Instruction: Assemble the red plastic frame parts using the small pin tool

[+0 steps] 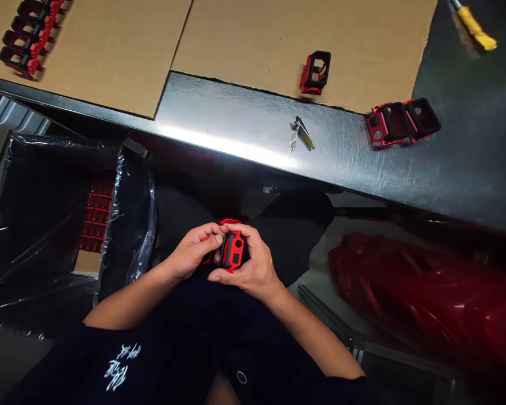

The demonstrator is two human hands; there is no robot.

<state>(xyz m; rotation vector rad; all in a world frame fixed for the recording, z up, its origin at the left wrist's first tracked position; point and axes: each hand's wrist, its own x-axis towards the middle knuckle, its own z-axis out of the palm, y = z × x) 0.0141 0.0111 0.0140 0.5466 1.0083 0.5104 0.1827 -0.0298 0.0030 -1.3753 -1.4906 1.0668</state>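
Observation:
Held just in front of my body is a red-and-black plastic housing (236, 251). My right hand (257, 264) wraps round its right side, thumb below and fingers over the top. My left hand (196, 250) closes on its left edge, with thumb and forefinger pinched together near the top. The fingers hide part of the housing. Beyond my hands, on the metal table (236, 126), lies a small metal nail clipper (302, 134) with its lever raised. A similar housing (315, 73) stands on the cardboard, and a pair of them (402, 122) sits farther right.
Cardboard sheets (118, 50) cover much of the table. Several housings (31, 39) stand in a row at the far left. A plastic-lined box (109, 225) with red parts is at left, and a red plastic bag (425, 292) at right. A yellow-handled tool (474, 28) lies at top right.

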